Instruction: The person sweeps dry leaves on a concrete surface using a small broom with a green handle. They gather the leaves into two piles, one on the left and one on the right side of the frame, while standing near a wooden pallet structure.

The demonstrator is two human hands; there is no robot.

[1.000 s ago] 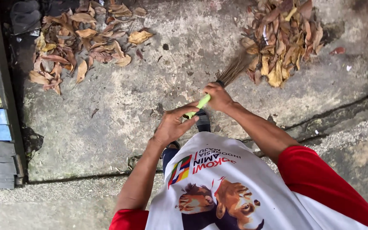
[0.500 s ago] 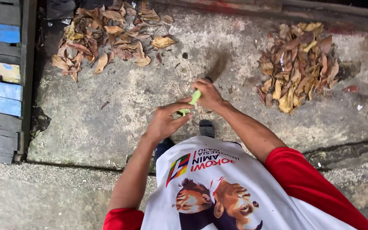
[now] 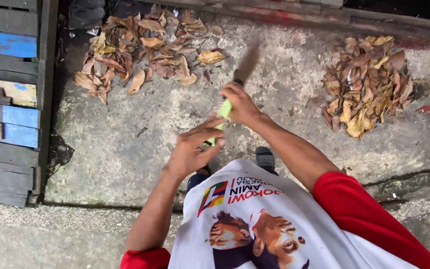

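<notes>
Concrete slab (image 3: 125,149): broom (image 3: 235,87) axis up-right, bristles away; right hand (image 3: 240,103) grips handle, left hand (image 3: 191,152) loosely wrapped.

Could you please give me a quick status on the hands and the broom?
Right hand gripping green broom handle; left hand on its lower end, fingers loose. Bristles blurred, between two leaf piles. Nothing in the way.

The broom head (image 3: 247,62) is smeared by motion blur, its bristles indistinct. Both hands cover most of the green broom handle (image 3: 224,110). The shirt hides all but one shoe tip (image 3: 265,157). The wooden pallet (image 3: 6,99) runs off the left edge.
</notes>
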